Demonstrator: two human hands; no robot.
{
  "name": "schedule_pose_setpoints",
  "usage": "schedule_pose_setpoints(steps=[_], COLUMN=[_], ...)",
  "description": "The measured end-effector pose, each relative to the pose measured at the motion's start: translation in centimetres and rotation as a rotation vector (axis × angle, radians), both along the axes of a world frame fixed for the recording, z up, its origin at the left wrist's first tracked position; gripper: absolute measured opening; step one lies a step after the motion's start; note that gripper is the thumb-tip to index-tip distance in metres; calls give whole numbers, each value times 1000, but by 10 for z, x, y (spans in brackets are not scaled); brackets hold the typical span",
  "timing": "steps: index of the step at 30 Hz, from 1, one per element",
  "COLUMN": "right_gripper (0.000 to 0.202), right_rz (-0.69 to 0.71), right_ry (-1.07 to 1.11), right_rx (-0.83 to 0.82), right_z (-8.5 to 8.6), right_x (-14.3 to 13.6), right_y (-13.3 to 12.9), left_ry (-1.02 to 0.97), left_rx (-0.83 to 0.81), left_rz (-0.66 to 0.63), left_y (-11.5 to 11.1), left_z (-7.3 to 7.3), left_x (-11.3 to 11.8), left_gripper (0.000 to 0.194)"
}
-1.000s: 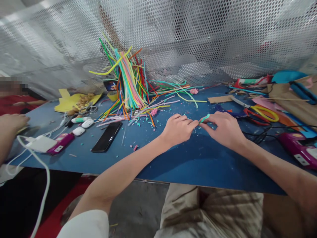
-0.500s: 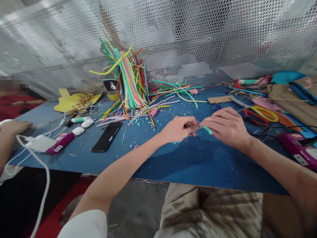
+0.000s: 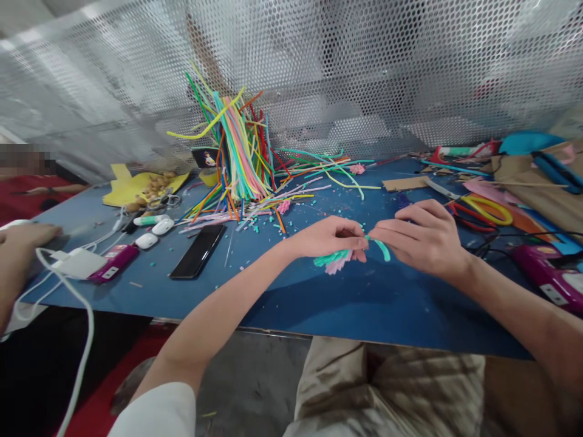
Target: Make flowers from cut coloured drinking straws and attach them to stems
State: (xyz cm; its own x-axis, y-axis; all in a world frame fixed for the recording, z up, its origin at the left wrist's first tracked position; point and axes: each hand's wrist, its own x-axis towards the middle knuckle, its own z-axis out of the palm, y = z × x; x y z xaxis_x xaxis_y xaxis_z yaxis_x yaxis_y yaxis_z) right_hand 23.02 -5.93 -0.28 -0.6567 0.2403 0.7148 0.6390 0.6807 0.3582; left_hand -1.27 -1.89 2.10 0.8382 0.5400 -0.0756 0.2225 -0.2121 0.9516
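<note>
Teal-and-lilac pipe-cleaner bunch (image 3: 334,261) now sticks out well below L hand (image 3: 348,240) – mostly hidden by it a moment ago; R hand (image 3: 421,237) has shifted only a bit.

Largest first: perforated metal screen (image 3: 310,73) runs along the back, w/ blue tabletop (image 3: 291,303) in front. Tall bundle of pipe cleaners (image 3: 237,145) leans near the screen, multicol., loose ones spread at its base. Co-worker's hand (image 3: 27,240) at far L edge, near white charger (image 3: 82,264) & L purple power strip (image 3: 115,264); R purple power strip (image 3: 544,273) at far R.

L hand mostly closed, thumb & fingers pinching the bunch. R hand's fingers bent, close together, tips just by L fingertips at teal strip (image 3: 384,250), which dangles btwn the hands; R thumb hidden, so can't tell how firm its grip is. Bunch is above the tabletop, under L hand.

Black phone (image 3: 198,252) flat, L of the hands. Yellow-handled scissors (image 3: 489,207) R of them, amid paper scraps. Smallest – teal crumbs (image 3: 255,229) scattered nr bundle's base.
</note>
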Motion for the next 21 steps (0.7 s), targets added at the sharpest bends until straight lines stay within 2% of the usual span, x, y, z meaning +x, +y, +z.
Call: schedule_pose_setpoints(steps=[3,6,10,14,17,19,21], right_gripper=[22,19,23,20,18,18,18], right_rz=[-87,-146,-245,-294,-325,-340,-349], right_ry=[14,59,194,326,425,485,539], right_rx=[-104,-170,-272,-397,-463,-475,-468], right_z=[1,1,-2,-5,-6,-7,-7], right_x=[-5,-5,7,19,19,17,15], right_y=[3,8,19,28,31,32,33], left_ry=[135,277,346,298,199,106,41], left_rx=[482,902,1325,1478,1532,1534,1468], left_rz=[85,235,428,533,594,566,480], left_y=[2,6,20,32,29,23,16], left_z=[3,-1,-11,-15,-16,-18,-22], left_x=[-4,-5,-9,-16,-18,-16,-12], left_gripper=[19,21,23,21,18,16,23])
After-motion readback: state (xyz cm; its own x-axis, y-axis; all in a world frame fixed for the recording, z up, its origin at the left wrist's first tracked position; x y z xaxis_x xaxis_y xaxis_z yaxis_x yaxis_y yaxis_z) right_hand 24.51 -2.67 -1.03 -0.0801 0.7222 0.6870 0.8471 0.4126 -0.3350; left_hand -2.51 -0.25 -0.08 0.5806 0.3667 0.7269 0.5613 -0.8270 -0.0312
